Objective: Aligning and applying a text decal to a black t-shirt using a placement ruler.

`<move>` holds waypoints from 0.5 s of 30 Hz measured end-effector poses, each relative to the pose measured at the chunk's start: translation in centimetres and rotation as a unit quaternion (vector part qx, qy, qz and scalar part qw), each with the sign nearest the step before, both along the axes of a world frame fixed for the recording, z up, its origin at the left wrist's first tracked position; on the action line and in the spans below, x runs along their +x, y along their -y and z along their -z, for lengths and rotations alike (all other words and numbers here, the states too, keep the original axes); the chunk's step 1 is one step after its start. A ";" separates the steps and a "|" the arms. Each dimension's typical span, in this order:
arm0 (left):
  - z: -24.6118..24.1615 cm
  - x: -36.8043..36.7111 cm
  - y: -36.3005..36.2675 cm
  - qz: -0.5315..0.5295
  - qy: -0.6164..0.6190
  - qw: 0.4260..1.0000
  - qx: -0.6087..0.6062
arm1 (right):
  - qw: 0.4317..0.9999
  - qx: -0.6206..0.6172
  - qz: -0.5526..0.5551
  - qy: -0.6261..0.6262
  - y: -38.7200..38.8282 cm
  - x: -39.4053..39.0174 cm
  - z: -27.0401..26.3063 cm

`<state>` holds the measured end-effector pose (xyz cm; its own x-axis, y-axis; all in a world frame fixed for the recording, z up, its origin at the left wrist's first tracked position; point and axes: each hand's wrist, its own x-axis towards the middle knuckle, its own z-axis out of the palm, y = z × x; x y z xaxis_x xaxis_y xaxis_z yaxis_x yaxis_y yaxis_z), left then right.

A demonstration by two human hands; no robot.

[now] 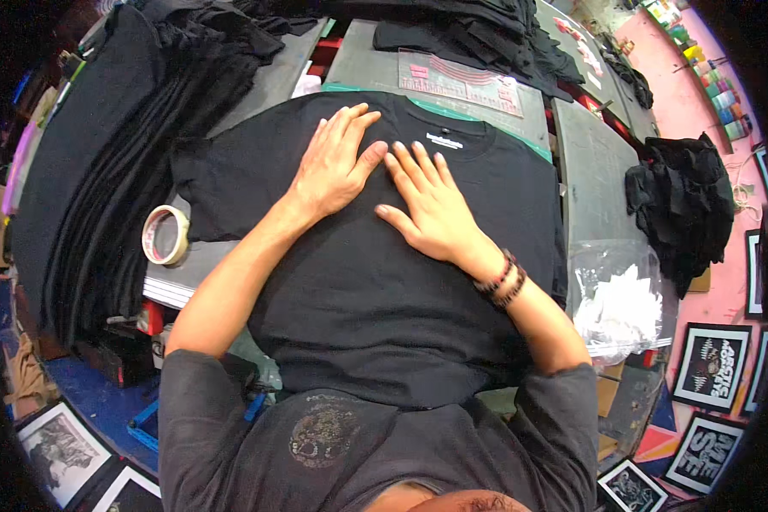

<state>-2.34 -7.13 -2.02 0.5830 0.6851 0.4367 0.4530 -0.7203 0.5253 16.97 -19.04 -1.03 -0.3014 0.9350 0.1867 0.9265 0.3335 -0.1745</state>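
Note:
A black T-shirt [371, 301] lies spread over a grey board, its collar at the far side and its hem hanging towards my body. My left hand [338, 160] rests on its upper chest, left of the collar, fingers slightly spread and pointing away. Just right of it, my right hand [427, 198] is laid on the cloth below the collar, fingers apart, with beaded bracelets on the wrist. Neither hand grips anything. A small white print [445, 141] with writing shows inside the neckline. A green edge [525, 141] shows beyond the shirt's shoulder.
A roll of masking tape [165, 235] stands at the left beside the sleeve. Stacked black garments [121, 160] fill the left. A clear printed ruler sheet [461, 83] lies past the collar. At right are a plastic bag of white pieces [617, 307] and a black cloth pile [681, 198].

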 end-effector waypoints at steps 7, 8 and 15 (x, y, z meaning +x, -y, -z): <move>0.3 0.7 1.1 0.016 -0.165 0.983 0.079 | 0.987 -0.014 0.156 0.027 4.2 10.1 0.6; 0.7 0.7 1.0 0.010 -0.185 0.980 0.068 | 0.984 -0.009 0.177 0.036 3.8 11.7 1.0; 0.4 1.0 1.2 -0.015 -0.243 0.968 0.059 | 0.954 -0.010 0.298 0.032 0.6 14.1 2.2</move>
<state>-1.33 -8.38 -2.45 0.7199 0.6673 0.1910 0.6480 -0.7448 0.1596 31.11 -19.61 -3.27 0.2746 0.9472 0.1659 0.9595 -0.2585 -0.1123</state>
